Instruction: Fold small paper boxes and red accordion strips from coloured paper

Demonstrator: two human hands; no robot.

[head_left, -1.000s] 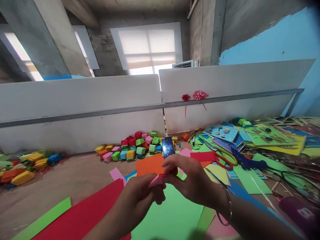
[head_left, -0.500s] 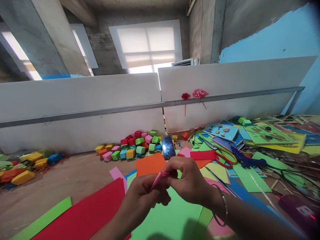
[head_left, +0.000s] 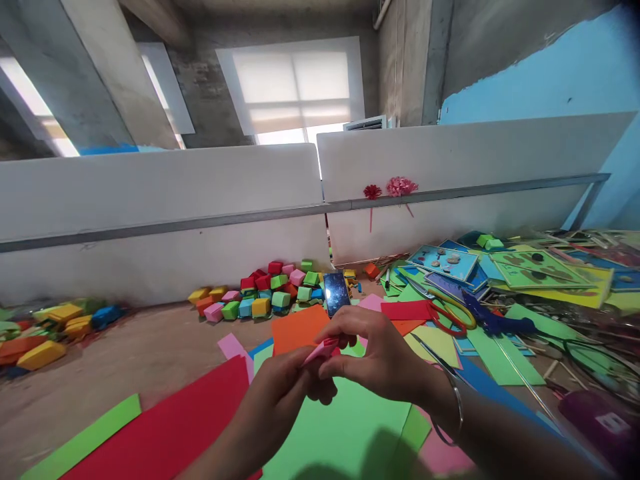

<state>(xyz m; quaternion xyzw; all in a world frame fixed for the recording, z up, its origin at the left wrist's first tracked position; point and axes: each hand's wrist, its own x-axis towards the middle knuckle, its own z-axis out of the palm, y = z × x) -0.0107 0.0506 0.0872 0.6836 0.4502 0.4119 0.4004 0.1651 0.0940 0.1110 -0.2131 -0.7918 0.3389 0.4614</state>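
Observation:
A small folded piece of pink paper [head_left: 320,349] is held between my two hands in the middle of the view. My left hand [head_left: 285,387] pinches its near end between thumb and fingers. At the far end, the fingers and thumb of my right hand [head_left: 367,347] close around the paper; the fingers hide part of it. Below both hands lies a light green sheet [head_left: 345,420]. A red sheet [head_left: 185,413] is to the left under my forearm, and an orange sheet [head_left: 297,327] lies just beyond my hands.
Beyond the hands are a phone [head_left: 337,293] and small paper boxes [head_left: 270,290]. To the right lie red-handled scissors [head_left: 447,320], a hot glue gun [head_left: 493,320] with its cord, and a purple object [head_left: 593,417]. White boards [head_left: 165,260] stand along the back.
My right hand has shifted slightly right, its fingers curling further over the pink paper's end. The paper now lies flatter. My left hand stays nearly in place.

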